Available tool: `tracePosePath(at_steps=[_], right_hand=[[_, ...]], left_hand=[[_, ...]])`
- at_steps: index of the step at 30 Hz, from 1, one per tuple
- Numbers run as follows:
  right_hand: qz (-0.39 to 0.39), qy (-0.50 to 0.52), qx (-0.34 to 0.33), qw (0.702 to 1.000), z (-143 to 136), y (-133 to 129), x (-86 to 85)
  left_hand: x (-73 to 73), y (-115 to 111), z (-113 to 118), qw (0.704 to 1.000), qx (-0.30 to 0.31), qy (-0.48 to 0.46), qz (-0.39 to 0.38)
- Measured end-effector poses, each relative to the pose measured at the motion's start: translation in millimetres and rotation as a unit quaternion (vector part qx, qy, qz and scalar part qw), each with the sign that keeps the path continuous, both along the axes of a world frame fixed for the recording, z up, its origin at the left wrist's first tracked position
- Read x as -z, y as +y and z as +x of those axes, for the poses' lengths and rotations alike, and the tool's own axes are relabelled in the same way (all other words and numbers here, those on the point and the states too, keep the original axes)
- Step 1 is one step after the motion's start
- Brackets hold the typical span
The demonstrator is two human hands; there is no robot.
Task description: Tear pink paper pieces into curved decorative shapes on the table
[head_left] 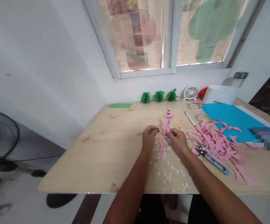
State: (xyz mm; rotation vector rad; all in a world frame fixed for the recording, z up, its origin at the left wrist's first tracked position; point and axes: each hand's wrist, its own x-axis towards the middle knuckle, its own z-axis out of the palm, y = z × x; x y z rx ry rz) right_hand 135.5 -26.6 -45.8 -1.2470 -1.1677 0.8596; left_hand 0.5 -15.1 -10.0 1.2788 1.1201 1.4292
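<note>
Over the middle of the wooden table, my right hand [177, 138] pinches the edge of a wavy pink paper strip [166, 120]. The strip runs away from me toward the window, and another curved pink piece [160, 147] lies between my hands. To its left, my left hand [150, 135] has thumb and fingertips drawn together; whatever sits between them is too small to name. Small white paper bits [168, 174] are scattered on the wood below and between my hands.
Pink scraps [216, 140] and blue-handled snips [216, 163] lie right of my right hand, near tape rings, a white pen [190, 119] and blue sheets [237, 119]. Behind stand green paper shapes [158, 96] and a small fan [190, 92]. A green strip [120, 105] lies back left.
</note>
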Motion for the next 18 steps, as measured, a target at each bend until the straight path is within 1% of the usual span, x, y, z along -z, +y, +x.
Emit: tracePosePath(at_steps=[4,8,10,12,15,18], right_hand=[[-0.021,0.038,-0.005,0.999,0,0,-2.7],[-0.026,0.048,0.004,0.998,2,-2,-10.0],[-0.025,0.046,0.011,0.999,3,-3,-13.6],[-0.028,0.042,0.020,0.999,4,-5,-16.9],[-0.028,0.037,0.034,0.998,5,-5,-20.7],[-0.029,0.042,0.041,0.998,6,-5,-22.0]], left_hand=[[2.8,2,0,0.999,0.003,-0.016,-0.037],[8.7,7,-2,0.999,-0.015,0.020,-0.040],[12.0,9,-4,0.997,-0.025,0.071,-0.034],[14.6,9,-6,0.987,-0.035,0.152,-0.025],[15.6,8,-8,0.957,-0.041,0.287,-0.012],[13.2,6,-9,0.923,-0.005,0.384,0.007]])
